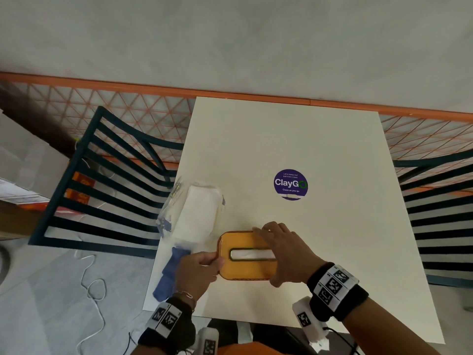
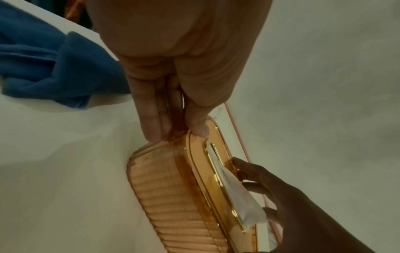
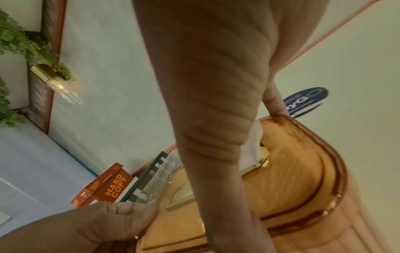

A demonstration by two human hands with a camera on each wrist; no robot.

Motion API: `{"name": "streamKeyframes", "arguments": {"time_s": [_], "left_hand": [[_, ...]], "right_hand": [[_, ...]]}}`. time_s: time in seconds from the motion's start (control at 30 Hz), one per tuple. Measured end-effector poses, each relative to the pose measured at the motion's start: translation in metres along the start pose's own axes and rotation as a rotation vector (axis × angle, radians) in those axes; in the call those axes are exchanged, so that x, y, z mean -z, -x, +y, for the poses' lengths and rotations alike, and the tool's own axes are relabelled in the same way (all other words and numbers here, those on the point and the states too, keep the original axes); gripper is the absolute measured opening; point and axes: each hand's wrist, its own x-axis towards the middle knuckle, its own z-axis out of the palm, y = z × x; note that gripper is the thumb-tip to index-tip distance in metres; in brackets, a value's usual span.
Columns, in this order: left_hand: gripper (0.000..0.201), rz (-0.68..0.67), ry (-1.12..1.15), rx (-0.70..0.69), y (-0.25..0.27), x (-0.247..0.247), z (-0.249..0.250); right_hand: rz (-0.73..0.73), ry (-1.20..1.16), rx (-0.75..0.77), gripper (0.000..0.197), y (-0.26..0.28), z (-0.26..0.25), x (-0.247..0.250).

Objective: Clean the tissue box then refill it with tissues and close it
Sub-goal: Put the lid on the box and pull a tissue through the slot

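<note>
Both hands on the amber box near the white table's front edge: left hand pinches its end, right hand spread flat over the lid. Blue cloth, tissue pack to its left; ClayGo sticker beyond.

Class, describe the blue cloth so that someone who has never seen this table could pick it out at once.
Start at the white table and go to its near left edge. Beside the left hand that grips the amber tissue box lies the blue cloth, crumpled. It is the only dark blue, soft thing there; the tissue pack behind it is white in clear wrap.
</note>
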Motion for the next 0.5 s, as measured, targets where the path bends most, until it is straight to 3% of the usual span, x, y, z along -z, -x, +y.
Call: {"name": "streamKeyframes", "arguments": {"time_s": [0.1,0.2,0.27,0.37,0.5], "left_hand": [[0.053,0.083,-0.293,-0.24,0.006,-0.01,0.013],[0.054,0.113,-0.658,-0.635,0.013,-0.024,0.032],[0.046,0.07,-0.794,-0.792,0.012,-0.037,0.038],[0.03,0.05,-0.832,-0.878,0.008,-0.052,0.041],[0.014,0.068,-0.917,-0.942,0.008,-0.057,0.047]], "right_hand": [[0.063,-0.19,-0.058,0.113,0.016,0.017,-0.002],[0.301,-0.226,-0.101,0.06,0.029,0.026,-0.007],[0.404,-0.201,-0.1,0.032,0.033,0.026,-0.013],[0.468,-0.172,-0.096,0.014,0.031,0.021,-0.018],[0.468,-0.249,-0.146,0.005,0.033,0.02,-0.019]]}}
